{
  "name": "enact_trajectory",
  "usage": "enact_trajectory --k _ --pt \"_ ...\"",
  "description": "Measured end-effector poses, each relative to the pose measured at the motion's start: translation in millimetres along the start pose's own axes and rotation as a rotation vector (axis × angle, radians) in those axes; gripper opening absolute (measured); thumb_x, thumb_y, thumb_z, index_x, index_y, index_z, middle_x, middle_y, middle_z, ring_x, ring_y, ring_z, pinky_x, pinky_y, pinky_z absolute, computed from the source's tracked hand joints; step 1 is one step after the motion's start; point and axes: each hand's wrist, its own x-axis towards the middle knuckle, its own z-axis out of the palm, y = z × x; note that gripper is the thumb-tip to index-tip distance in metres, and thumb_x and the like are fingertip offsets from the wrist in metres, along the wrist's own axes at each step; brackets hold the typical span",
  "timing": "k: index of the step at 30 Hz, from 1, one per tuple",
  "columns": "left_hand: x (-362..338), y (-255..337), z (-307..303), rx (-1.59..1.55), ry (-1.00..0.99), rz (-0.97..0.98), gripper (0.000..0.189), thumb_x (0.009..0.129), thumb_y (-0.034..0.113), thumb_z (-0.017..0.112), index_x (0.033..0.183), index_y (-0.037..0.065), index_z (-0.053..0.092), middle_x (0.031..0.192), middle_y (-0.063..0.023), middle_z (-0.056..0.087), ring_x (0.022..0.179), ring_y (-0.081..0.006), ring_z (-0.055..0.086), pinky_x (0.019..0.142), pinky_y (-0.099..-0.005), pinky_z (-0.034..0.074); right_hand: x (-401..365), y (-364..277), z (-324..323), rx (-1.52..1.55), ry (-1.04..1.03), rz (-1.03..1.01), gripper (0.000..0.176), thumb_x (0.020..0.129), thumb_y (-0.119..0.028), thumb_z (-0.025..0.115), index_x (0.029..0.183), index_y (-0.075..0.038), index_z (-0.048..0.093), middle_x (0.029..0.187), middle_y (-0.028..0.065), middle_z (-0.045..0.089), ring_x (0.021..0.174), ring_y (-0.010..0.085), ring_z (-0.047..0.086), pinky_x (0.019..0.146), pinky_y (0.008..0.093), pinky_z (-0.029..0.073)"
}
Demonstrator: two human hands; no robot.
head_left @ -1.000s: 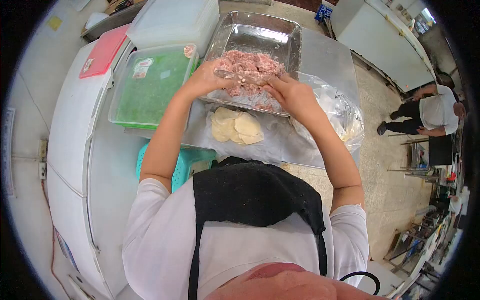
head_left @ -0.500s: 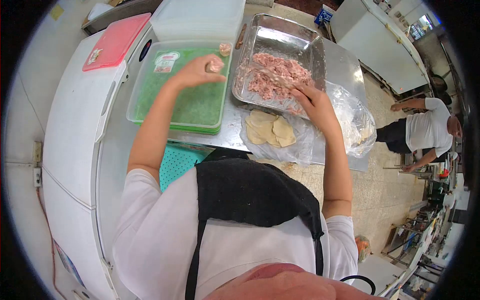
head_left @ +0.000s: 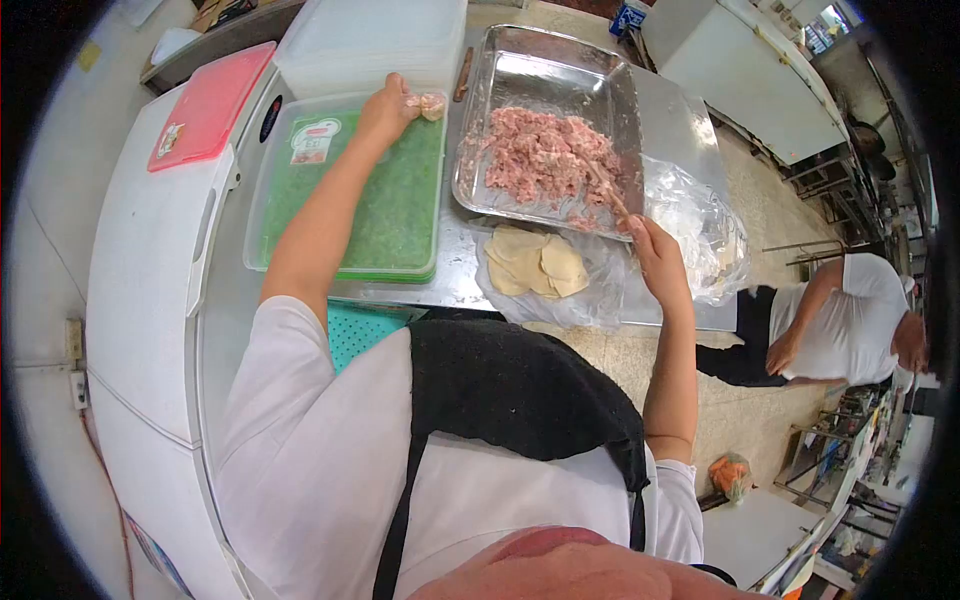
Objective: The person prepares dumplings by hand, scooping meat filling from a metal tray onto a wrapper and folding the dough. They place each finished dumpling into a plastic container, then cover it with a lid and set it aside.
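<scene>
Metal tabletop [head_left: 678,112] — pink minced meat [head_left: 550,155], seemingly moist.

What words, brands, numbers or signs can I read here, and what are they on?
None can be read clearly.
White label on the green box: print too small.
Dark badge on the white appliance: too small and blurred.
Blue carton at the top: pale lettering, too blurred.
</scene>
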Motion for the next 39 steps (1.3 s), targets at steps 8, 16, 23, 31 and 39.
enact_trajectory --k 8,16,23,31,39 --pt "-26.0 25.2 -9.0 0.1 -0.029 0.12 0.062 0.077 0.026 0.073 0.127 0.008 0.043 0.11 -0.0204 0.061 0.106 -0.0375 0.057 0.088 -0.0445 0.047 80.9 29.8 -50.5 -0.884 -0.165 -0.261 0.026 0.089 -0.023 0.052 0.079 -0.004 0.067 0.077 0.018 0.066 0.077 0.038 0.065 0.067 0.0454 0.051" --pt "-164.1 191.9 32.5 -0.296 -0.224 0.31 0.037 0.082 0.018 0.068 0.116 0.008 0.059 0.119 -0.0128 0.058 0.104 -0.0291 0.059 0.087 -0.037 0.048 135.8 79.2 -26.5 -1.095 -0.157 -0.578 0.013 0.074 -0.014 0.06 0.069 -0.008 0.069 0.068 0.0124 0.067 0.066 0.0267 0.069 0.051 0.0406 0.052" --pt "-214.8 212.3 137.9 -0.12 -0.239 0.325 0.032 0.076 0.021 0.068 0.105 0.008 0.064 0.099 -0.0109 0.06 0.101 -0.0294 0.052 0.091 -0.0402 0.04 72.9 86.8 -39.5 -0.877 -0.387 -0.808 0.015 0.075 -0.013 0.058 0.066 -0.006 0.067 0.066 0.014 0.065 0.062 0.0296 0.067 0.052 0.0388 0.051" --pt "-208.1 214.0 118.6 -0.226 -0.214 0.169 0.023 0.087 0.023 0.061 0.099 0.005 0.068 0.093 -0.0109 0.063 0.094 -0.03 0.055 0.085 -0.0388 0.043 101.9 100.7 -21.9 -0.853 -0.391 -0.755 0.016 0.077 -0.014 0.057 0.073 -0.006 0.071 0.07 0.0149 0.068 0.07 0.0289 0.069 0.057 0.0415 0.054" --pt "-195.6 204.3 92.6 -0.452 -0.273 -0.105 0.027 0.091 0.026 0.057 0.103 0.003 0.064 0.1 -0.0158 0.065 0.094 -0.0343 0.062 0.08 -0.0387 0.047 100.6 93.2 -27.9 -0.85 -0.519 -0.623 0.021 0.083 -0.019 0.057 0.076 -0.005 0.071 0.075 0.0164 0.068 0.072 0.0322 0.068 0.059 0.0441 0.053"
